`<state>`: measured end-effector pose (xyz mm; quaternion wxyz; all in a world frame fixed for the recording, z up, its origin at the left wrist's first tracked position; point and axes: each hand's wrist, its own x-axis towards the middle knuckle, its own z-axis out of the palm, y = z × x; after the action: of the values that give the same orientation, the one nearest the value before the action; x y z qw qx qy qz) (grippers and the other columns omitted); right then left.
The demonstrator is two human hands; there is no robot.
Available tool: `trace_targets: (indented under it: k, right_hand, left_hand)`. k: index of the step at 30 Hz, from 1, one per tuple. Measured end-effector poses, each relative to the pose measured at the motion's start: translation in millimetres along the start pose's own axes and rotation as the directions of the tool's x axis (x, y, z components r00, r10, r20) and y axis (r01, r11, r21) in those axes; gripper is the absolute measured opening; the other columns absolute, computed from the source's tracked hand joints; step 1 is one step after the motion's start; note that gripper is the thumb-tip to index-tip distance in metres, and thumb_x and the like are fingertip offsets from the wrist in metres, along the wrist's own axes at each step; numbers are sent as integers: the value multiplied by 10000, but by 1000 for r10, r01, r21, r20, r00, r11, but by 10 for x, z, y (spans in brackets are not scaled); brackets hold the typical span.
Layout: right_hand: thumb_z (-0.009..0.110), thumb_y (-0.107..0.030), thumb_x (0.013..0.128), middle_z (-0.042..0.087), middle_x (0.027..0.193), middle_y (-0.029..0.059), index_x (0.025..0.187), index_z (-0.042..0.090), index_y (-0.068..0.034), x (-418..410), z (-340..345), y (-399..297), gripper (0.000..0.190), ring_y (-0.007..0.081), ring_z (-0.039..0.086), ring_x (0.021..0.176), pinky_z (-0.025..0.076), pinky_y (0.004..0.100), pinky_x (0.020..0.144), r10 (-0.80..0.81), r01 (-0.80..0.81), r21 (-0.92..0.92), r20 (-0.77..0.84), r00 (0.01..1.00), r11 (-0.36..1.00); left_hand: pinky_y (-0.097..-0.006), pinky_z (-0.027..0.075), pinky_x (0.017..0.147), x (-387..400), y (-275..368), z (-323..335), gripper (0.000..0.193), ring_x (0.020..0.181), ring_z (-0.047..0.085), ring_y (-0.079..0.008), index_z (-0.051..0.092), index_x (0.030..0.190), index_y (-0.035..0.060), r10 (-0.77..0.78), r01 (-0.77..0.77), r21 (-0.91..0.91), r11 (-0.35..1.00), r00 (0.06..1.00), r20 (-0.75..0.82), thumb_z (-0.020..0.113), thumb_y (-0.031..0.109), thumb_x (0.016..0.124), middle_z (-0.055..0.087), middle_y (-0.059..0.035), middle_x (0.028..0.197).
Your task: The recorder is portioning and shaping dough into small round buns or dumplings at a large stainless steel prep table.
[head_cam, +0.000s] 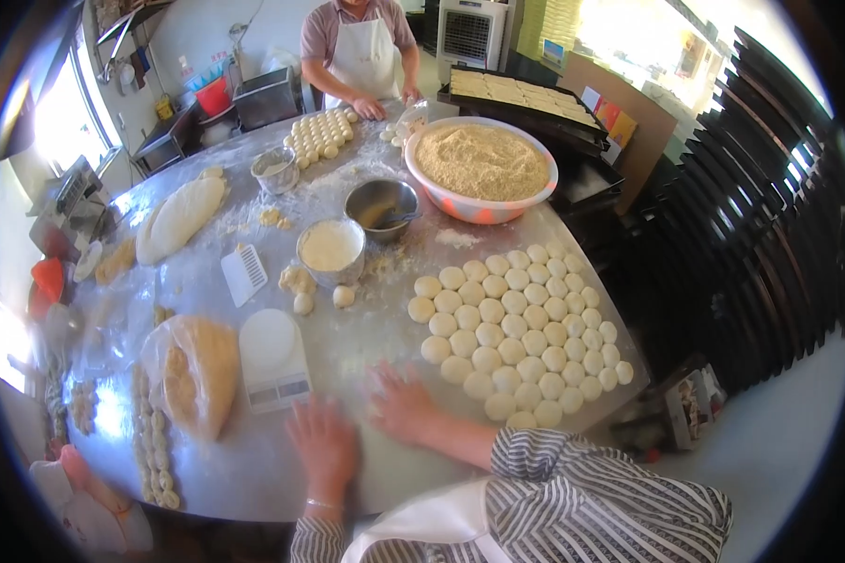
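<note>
My left hand (324, 438) is palm down over the steel table (391, 485), close to the front of a white kitchen scale (276, 362). Its fingers look apart, though motion blurs them. To its right, my right hand (401, 407) is also palm down with spread, blurred fingers. Whatever may lie beneath either palm is hidden. Close-set rows of round dough balls (514, 325) cover the table to the right of my right hand. Two loose dough balls and a larger dough lump (297, 280) sit beyond the scale, near a tub of flour (332, 246).
A bag of yellowish dough or filling (208, 373) and dough strands (156, 457) lie left. Farther off stand a steel bowl (382, 209), a basin of crumbly filling (482, 165), a slotted scraper (244, 274) and a large dough piece (183, 218). A person (359, 53) works opposite; stacked black trays (753, 232) stand right.
</note>
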<state>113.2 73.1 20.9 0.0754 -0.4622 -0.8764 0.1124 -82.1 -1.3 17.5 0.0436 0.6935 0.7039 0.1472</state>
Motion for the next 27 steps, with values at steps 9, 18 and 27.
trace_targets:
  k: [9, 18, 27]
  right_hand:
    - [487, -522, 1069, 190, 1765, 170, 1648, 398, -203, -27, 117, 21, 667, 372, 129, 1643, 120, 658, 1284, -10, 13, -22, 126, 992, 1000]
    - [517, -490, 1062, 213, 1752, 187, 1663, 346, -146, -98, 251, 55, 712, 376, 138, 1639, 123, 644, 1288, -68, 66, 34, 69, 995, 997]
    - [630, -303, 969, 638, 1265, 153, 1337, 607, -16, -678, 300, 308, 467, 334, 617, 1152, 560, 484, 923, 6, -14, 124, 63, 998, 992]
  left_hand:
    - [-695, 44, 1267, -2, 26, -74, 642, 1626, 114, -473, 494, 1568, 101, -14, 13, 12, 1000, 998, 65, 610, 378, 1000, 279, -242, 1720]
    - [-668, 90, 1272, -22, 31, -13, 605, 1609, 191, -467, 531, 1528, 89, 57, -56, 57, 997, 998, -32, 627, 336, 984, 379, -231, 1672]
    - [-418, 591, 874, -431, -286, -320, 585, 1004, 740, -319, 643, 1279, 9, -374, 432, -178, 884, 883, 285, 876, 207, 781, 740, -165, 1104]
